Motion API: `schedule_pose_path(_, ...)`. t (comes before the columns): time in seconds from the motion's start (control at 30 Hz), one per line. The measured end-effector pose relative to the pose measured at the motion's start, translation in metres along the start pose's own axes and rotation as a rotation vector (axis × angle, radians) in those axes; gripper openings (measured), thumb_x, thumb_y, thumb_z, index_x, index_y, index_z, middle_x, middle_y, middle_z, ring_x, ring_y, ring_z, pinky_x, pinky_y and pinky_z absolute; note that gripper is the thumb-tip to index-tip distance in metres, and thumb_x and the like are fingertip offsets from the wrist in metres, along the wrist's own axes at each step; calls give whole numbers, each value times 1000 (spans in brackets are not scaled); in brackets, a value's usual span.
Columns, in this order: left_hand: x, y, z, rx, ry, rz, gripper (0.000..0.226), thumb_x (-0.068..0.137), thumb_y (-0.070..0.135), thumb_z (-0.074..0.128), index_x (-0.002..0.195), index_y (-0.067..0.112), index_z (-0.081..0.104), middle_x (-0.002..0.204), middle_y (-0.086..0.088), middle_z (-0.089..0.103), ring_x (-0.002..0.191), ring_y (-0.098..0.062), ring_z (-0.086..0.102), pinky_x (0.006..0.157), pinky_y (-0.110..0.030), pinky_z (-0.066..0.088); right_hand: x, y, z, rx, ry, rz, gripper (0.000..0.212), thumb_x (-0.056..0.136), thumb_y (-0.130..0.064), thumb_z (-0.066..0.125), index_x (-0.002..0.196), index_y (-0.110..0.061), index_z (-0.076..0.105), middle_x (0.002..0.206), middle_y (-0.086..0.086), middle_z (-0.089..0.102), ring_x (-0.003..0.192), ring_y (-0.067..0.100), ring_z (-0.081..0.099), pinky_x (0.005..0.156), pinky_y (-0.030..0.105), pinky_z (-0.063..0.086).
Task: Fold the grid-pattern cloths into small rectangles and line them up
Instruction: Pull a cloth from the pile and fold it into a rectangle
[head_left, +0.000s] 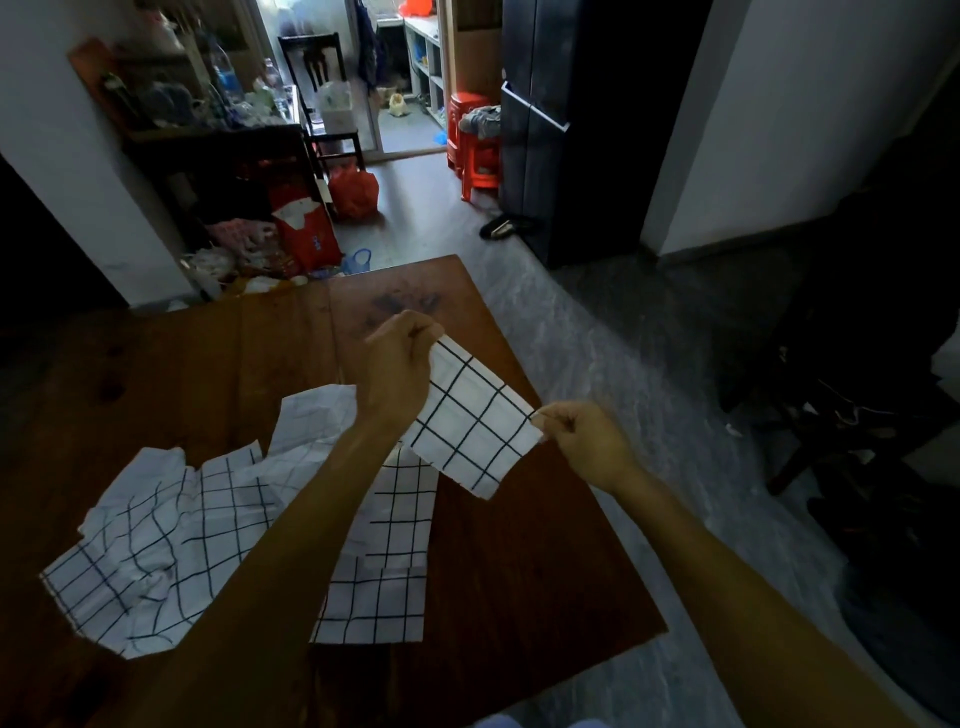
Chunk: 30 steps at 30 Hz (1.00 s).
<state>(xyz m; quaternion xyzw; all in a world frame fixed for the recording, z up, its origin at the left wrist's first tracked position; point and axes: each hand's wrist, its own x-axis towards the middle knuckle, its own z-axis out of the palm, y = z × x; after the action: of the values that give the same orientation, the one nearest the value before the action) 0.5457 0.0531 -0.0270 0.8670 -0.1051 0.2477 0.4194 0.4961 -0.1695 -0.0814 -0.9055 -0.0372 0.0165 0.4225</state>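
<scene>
A white cloth with a black grid (470, 423), folded into a small rectangle, hangs in the air above the right part of the wooden table (208, 358). My left hand (400, 364) pinches its far corner and my right hand (582, 441) pinches its near right corner. On the table lie more grid cloths: a crumpled one (150, 551) at the left, a rumpled one (317, 415) partly under my left forearm, and flatter folded pieces (384, 566) in the middle, partly hidden by my arm.
The table's right edge (597, 499) drops to a grey floor. Beyond the far edge stand red bags (306, 234), a cluttered dark table (218, 145) and a chair (322, 98). A black cabinet (576, 130) and red stools (475, 145) stand at the back right.
</scene>
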Motion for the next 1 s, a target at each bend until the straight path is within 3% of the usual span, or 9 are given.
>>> schedule_pose_path(0.1, -4, -5, -2, 82, -57, 57, 14, 94, 13, 54, 85, 10, 64, 83, 5, 58, 76, -8, 52, 69, -4, 35, 0, 17, 1, -220, -157, 67, 17, 96, -27, 53, 89, -24, 67, 82, -12, 66, 66, -6, 56, 62, 14, 41)
schedule_pose_path(0.17, -4, -6, -3, 104, -81, 99, 18, 95, 18, 51, 86, 11, 65, 82, 5, 59, 74, -7, 52, 68, -6, 35, 1, 23, 7, -303, -199, 126, 15, 97, -26, 51, 96, -25, 65, 91, -7, 68, 75, 0, 59, 70, 19, 48)
schedule_pose_path(0.33, -14, -5, 1, 99, -114, 184, 34, 95, 34, 41, 82, 13, 65, 78, 9, 59, 69, -6, 54, 65, -20, 42, 12, -20, 24, 34, 61, 39, 32, 100, -33, 42, 128, -23, 55, 123, -12, 57, 102, 2, 54, 88, 24, 47)
schedule_pose_path(0.4, -21, 0, 8, 79, -137, 196, 29, 95, 30, 44, 81, 14, 65, 78, 6, 62, 70, -7, 56, 65, -21, 44, 17, -49, 27, 144, 36, -73, 34, 100, -31, 45, 130, -19, 55, 120, -15, 55, 107, 0, 52, 91, 21, 44)
schedule_pose_path(0.47, -22, 1, 8, 43, -120, 186, 24, 93, 24, 48, 80, 13, 65, 78, 8, 62, 70, -5, 55, 65, -17, 43, 22, -64, 33, 186, 45, -173, 27, 99, -26, 50, 118, -14, 64, 106, -9, 66, 93, 0, 60, 82, 17, 47)
schedule_pose_path(0.57, -13, -4, -5, 4, -82, 137, 19, 91, 22, 56, 80, 13, 68, 78, 8, 63, 69, -6, 56, 67, -16, 44, 25, -63, 37, 270, 58, -146, 18, 95, -23, 57, 103, -14, 71, 89, -11, 67, 79, -4, 61, 72, 12, 48)
schedule_pose_path(0.7, -2, -9, -21, 71, -28, 92, 14, 90, 14, 60, 82, 9, 71, 81, 2, 67, 72, -6, 56, 70, -1, 36, 19, -50, 35, 268, 53, -145, 15, 92, -20, 61, 99, -12, 72, 89, -8, 70, 81, 3, 64, 73, 13, 50)
schedule_pose_path(0.9, 1, -17, -28, 84, -12, 57, 13, 91, 10, 59, 85, 7, 70, 85, -4, 69, 76, -8, 56, 72, 0, 35, 6, -39, 42, 131, 53, -94, 19, 94, -28, 58, 107, -20, 69, 93, -12, 69, 84, 4, 64, 76, 22, 55)
schedule_pose_path(1.0, 1, -17, -30, 89, -12, 81, 13, 91, 9, 58, 85, 5, 70, 84, -6, 68, 76, -9, 55, 71, 1, 35, -3, -29, 47, 105, 52, -62, 26, 95, -25, 57, 118, -19, 66, 104, -15, 66, 88, -5, 58, 72, 7, 48)
